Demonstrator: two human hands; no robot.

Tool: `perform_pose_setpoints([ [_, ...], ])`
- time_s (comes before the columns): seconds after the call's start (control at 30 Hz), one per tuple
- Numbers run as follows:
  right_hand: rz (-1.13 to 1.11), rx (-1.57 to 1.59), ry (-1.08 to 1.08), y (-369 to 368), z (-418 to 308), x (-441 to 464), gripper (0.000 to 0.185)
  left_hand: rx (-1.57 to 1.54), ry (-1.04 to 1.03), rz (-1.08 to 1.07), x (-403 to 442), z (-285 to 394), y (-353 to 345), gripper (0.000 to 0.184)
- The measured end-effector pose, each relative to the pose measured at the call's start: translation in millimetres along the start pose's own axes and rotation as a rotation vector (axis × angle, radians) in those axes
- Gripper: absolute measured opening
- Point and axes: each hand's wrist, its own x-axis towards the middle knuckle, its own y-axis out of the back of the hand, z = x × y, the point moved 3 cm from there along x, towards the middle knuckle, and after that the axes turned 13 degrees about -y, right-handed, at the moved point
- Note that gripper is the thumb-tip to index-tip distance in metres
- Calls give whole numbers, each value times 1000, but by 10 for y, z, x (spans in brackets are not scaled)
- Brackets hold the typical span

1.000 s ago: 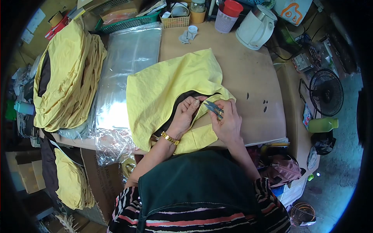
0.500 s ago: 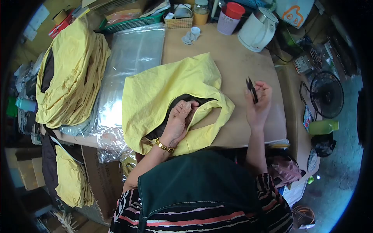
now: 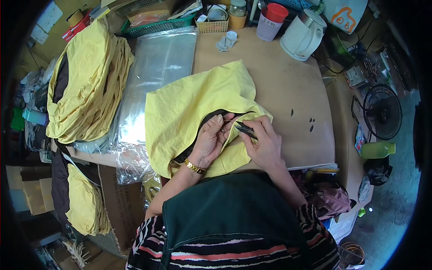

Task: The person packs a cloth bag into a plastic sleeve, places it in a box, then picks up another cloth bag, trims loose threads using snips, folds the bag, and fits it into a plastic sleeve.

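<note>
A yellow cloth bag (image 3: 193, 96) with a dark lining (image 3: 204, 120) lies on the table in front of me. At its opening, my left hand (image 3: 210, 140) is closed in a pinch on a thin thread (image 3: 229, 120). The wrist wears a gold-coloured band. My right hand (image 3: 265, 143) is closed around black thread snips (image 3: 245, 130), their tips pointing left at the thread beside the bag's edge. Whether the blades touch the thread I cannot tell.
To the left stands a pile of yellow bags (image 3: 85, 90), next to a stack of clear plastic sleeves (image 3: 157, 63). Baskets, a red-lidded cup (image 3: 270, 28) and a white kettle (image 3: 303, 36) line the back. Small dark marks (image 3: 311, 124) dot the brown tabletop (image 3: 288, 81); a fan (image 3: 382, 111) is at right.
My right hand has moved left with the snips, from over the bare tabletop to the bag's opening beside my left hand. The left hand keeps its pinch there.
</note>
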Motion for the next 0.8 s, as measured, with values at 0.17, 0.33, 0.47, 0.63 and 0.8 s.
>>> perform_pose_setpoints([
  [0.17,24,2,-49,-108,85,-13,21,110,-120,-113,11,-62,86,16],
  [0.33,70,5,19,-174,229,-64,22,664,-205,-117,-112,-10,-30,20],
  [0.47,143,271,-201,-85,330,34,19,517,-165,-441,-352,158,-369,25],
  [0.63,3,627,-429,52,576,207,15,1111,-176,-1170,-411,-60,-712,15],
  [0.8,-37,659,-415,105,467,152,14,1694,-759,-533,-159,54,-626,40],
])
